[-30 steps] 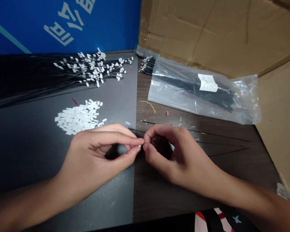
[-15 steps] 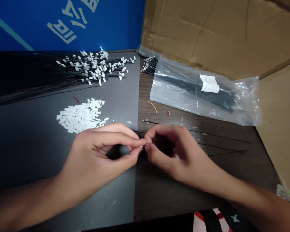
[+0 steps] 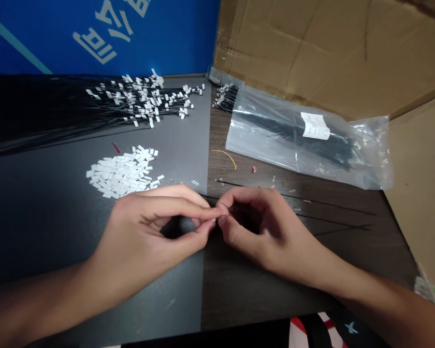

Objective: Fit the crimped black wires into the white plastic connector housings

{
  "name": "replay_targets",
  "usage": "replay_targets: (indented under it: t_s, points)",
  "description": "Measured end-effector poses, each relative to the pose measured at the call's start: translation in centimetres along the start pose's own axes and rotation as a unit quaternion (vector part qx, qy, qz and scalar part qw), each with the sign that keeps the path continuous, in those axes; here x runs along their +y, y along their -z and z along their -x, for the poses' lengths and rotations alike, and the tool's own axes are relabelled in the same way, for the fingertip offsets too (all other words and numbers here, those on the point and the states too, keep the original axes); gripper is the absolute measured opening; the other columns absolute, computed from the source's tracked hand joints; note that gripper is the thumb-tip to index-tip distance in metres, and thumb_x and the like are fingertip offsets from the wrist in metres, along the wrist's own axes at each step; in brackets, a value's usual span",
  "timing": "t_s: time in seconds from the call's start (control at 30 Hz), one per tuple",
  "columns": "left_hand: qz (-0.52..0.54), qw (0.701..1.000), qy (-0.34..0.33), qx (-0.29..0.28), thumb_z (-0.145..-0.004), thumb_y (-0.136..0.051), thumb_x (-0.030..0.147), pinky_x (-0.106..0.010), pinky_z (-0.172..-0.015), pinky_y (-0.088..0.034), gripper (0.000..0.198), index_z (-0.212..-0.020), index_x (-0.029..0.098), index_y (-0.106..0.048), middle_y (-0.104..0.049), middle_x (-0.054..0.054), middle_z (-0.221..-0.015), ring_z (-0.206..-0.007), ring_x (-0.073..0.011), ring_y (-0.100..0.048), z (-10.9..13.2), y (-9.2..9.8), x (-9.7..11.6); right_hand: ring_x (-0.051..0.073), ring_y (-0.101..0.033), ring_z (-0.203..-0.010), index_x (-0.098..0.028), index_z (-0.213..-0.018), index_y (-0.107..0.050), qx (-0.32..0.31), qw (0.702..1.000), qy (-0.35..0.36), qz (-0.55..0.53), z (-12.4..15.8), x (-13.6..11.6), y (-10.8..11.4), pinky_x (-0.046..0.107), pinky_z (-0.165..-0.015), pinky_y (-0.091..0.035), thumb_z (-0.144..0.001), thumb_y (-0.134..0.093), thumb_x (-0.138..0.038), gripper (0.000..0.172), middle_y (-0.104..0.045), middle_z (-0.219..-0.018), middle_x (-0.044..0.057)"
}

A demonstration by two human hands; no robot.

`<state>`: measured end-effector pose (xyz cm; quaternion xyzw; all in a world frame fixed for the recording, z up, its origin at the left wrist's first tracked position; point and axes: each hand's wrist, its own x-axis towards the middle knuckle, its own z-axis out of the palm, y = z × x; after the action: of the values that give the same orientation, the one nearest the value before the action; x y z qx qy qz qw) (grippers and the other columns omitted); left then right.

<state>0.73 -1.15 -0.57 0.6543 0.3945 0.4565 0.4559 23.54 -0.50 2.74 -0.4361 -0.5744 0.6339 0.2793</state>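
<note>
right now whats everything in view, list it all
small white connector: one, white, between both hands' fingertips
loose connector housings: many, white, heap on the grey board
wired connectors: many, black and white, far side of the grey board
plastic bag of black wires: one, clear, on the wooden surface
bag label: one, white, on the bag
loose wires: a few, black, right of the right hand
yellow wire: one, yellow, left of the bag
printed board: one, blue, behind the grey board
cardboard sheets: brown, behind and right
left hand: one, pinching the connector
right hand: one, pinching the connector
</note>
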Motion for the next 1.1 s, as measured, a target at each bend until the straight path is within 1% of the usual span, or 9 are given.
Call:
replay_targets:
  t_s: [0.2, 0.37, 0.5, 0.63, 0.77, 0.87, 0.93, 1.0, 1.1]
  points:
    - [0.010, 1.000, 0.004, 0.004, -0.093, -0.086, 0.003, -0.018, -0.075, -0.069, 0.034, -0.099, 0.033, -0.102, -0.095, 0.002, -0.093, -0.080, -0.0128, -0.088, -0.16, -0.02, 0.06, 0.014, -0.055, -0.076, -0.020, -0.086, -0.068, -0.001, 1.000, -0.005, -0.017, 0.04, 0.12, -0.11, 0.025, -0.069, -0.043, -0.094, -0.084, -0.011, 0.020, -0.064, -0.080, -0.003]
    - [0.013, 1.000, 0.006, -0.004, -0.093, -0.087, 0.002, -0.020, -0.076, -0.070, 0.034, -0.095, 0.033, -0.101, -0.095, 0.001, -0.093, -0.081, -0.0137, -0.089, -0.25, -0.03, 0.02, 0.014, -0.056, -0.077, -0.020, -0.085, -0.068, -0.004, 1.000, 0.000, -0.010, 0.08, 0.20, -0.07, 0.025, -0.069, -0.044, -0.096, -0.082, -0.012, 0.019, -0.063, -0.080, -0.003]
    - [0.005, 1.000, 0.002, -0.007, -0.094, -0.088, 0.001, -0.022, -0.075, -0.070, 0.033, -0.095, 0.031, -0.100, -0.095, 0.000, -0.092, -0.080, -0.0151, -0.089, -0.21, 0.09, -0.01, 0.014, -0.056, -0.078, -0.019, -0.088, -0.070, -0.001, 1.000, 0.004, -0.006, 0.05, 0.24, -0.11, 0.025, -0.070, -0.045, -0.097, -0.081, -0.012, 0.016, -0.064, -0.081, -0.003]
    - [-0.006, 1.000, -0.016, -0.010, -0.094, -0.088, -0.001, -0.023, -0.074, -0.071, 0.033, -0.096, 0.030, -0.100, -0.096, -0.001, -0.094, -0.081, -0.0169, -0.090, -0.18, 0.20, 0.15, 0.015, -0.056, -0.078, -0.020, -0.087, -0.069, 0.000, 1.000, 0.003, -0.010, 0.08, 0.29, -0.13, 0.025, -0.071, -0.044, -0.097, -0.084, -0.012, 0.020, -0.064, -0.081, -0.003]
    - [-0.031, 0.999, -0.032, 0.004, -0.096, -0.088, 0.000, -0.023, -0.073, -0.071, 0.035, -0.101, 0.032, -0.101, -0.096, 0.001, -0.095, -0.079, -0.0154, -0.088, -0.11, 0.14, 0.21, 0.016, -0.059, -0.080, -0.020, -0.089, -0.071, 0.007, 1.000, -0.007, -0.008, 0.12, 0.30, -0.04, 0.027, -0.071, -0.045, -0.099, -0.089, -0.014, 0.022, -0.066, -0.083, -0.003]
    - [-0.040, 0.998, -0.028, 0.037, -0.099, -0.089, 0.003, -0.024, -0.073, -0.072, 0.033, -0.104, 0.033, -0.101, -0.096, 0.001, -0.099, -0.083, -0.0169, -0.088, 0.05, -0.12, 0.01, 0.017, -0.062, -0.080, -0.021, -0.092, -0.073, 0.022, 1.000, -0.014, -0.011, 0.04, 0.19, 0.00, 0.028, -0.071, -0.045, -0.101, -0.092, -0.022, 0.022, -0.069, -0.084, -0.002]
    - [-0.034, 0.998, -0.016, 0.059, -0.099, -0.090, 0.004, -0.025, -0.077, -0.074, 0.033, -0.109, 0.033, -0.101, -0.096, 0.000, -0.101, -0.085, -0.0181, -0.090, 0.15, -0.29, -0.15, 0.018, -0.063, -0.078, -0.021, -0.093, -0.074, 0.029, 0.999, -0.021, -0.013, -0.02, 0.03, 0.02, 0.029, -0.069, -0.045, -0.101, -0.094, -0.026, 0.022, -0.070, -0.083, -0.002]
    - [-0.032, 0.998, -0.009, 0.060, -0.099, -0.090, 0.004, -0.023, -0.079, -0.075, 0.032, -0.108, 0.033, -0.101, -0.096, 0.001, -0.101, -0.086, -0.0177, -0.090, 0.18, -0.33, -0.28, 0.018, -0.062, -0.076, -0.022, -0.093, -0.074, 0.030, 0.999, -0.028, -0.007, -0.06, -0.16, 0.05, 0.029, -0.066, -0.044, -0.101, -0.095, -0.028, 0.023, -0.068, -0.080, -0.002]
    - [-0.039, 0.998, -0.020, 0.042, -0.100, -0.090, 0.006, -0.021, -0.077, -0.072, 0.028, -0.098, 0.032, -0.099, -0.096, 0.002, -0.098, -0.085, -0.0163, -0.090, 0.07, -0.21, -0.32, 0.018, -0.063, -0.077, -0.021, -0.091, -0.073, 0.025, 0.999, -0.029, 0.000, -0.05, -0.34, 0.13, 0.028, -0.066, -0.045, -0.099, -0.096, -0.027, 0.025, -0.069, -0.081, -0.002]
